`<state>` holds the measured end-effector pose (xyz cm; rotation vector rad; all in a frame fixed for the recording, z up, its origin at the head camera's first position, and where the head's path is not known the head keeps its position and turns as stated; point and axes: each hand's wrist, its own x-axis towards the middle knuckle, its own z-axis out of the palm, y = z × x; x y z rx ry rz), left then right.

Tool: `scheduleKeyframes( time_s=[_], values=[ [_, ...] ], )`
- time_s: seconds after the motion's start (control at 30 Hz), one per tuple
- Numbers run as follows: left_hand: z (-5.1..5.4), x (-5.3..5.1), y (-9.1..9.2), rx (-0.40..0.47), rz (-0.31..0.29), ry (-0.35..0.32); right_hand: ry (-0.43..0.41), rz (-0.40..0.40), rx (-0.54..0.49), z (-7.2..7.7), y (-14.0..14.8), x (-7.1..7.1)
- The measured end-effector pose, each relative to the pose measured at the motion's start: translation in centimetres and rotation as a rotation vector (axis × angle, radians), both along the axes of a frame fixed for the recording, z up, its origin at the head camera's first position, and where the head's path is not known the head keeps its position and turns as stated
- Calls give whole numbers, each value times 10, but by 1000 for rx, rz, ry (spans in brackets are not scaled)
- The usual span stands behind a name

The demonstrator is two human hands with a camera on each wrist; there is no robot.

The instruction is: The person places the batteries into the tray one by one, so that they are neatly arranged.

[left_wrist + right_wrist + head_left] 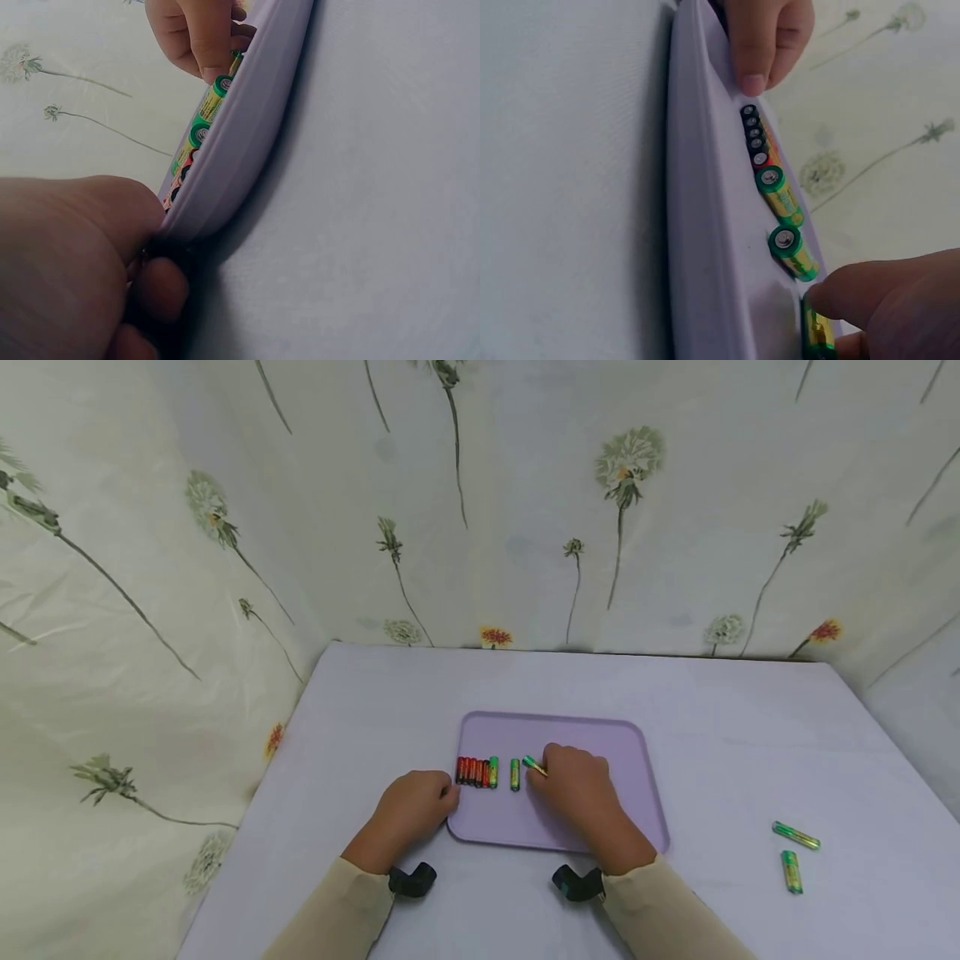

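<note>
A shallow lilac tray (551, 827) lies on the table. At its left edge my left hand (415, 806) grips the rim, thumb on top and fingers curled beside it. My right hand (577, 785), over the tray's middle, pinches a green-and-gold battery (534, 766) between thumb and finger; it is tilted in the head view. Several red-and-black batteries (471, 771) stand side by side in a row inside the tray. A green battery (781, 196) adjoins the row's right end, and another green battery (795, 253) lies apart, between that row and my right hand.
Right of the tray, two more green batteries (797, 835) lie loose on the white-covered table (720, 735). A flower-printed curtain (517, 527) hangs behind the table and along its left side. Dark wrist-worn cameras (412, 881) sit below both hands.
</note>
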<state>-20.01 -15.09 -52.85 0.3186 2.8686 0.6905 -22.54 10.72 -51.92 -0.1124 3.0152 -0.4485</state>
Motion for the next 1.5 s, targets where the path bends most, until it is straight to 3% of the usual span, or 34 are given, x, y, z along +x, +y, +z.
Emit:
scheduleKeyframes(
  time_s=[0.13, 0.47, 0.97, 1.5],
  values=[
    [2, -1, 1, 3, 5, -11, -29, 41, -21, -1, 0, -1],
    [2, -2, 1, 15, 9, -10, -110, 232, -165, 3, 6, -4],
    [8, -3, 4, 3, 4, 2, -97, 239, -281, 1, -4, -7],
    [1, 1, 1, 14, 11, -13, -59, 225, -283, -14, -13, -2]
  ],
)
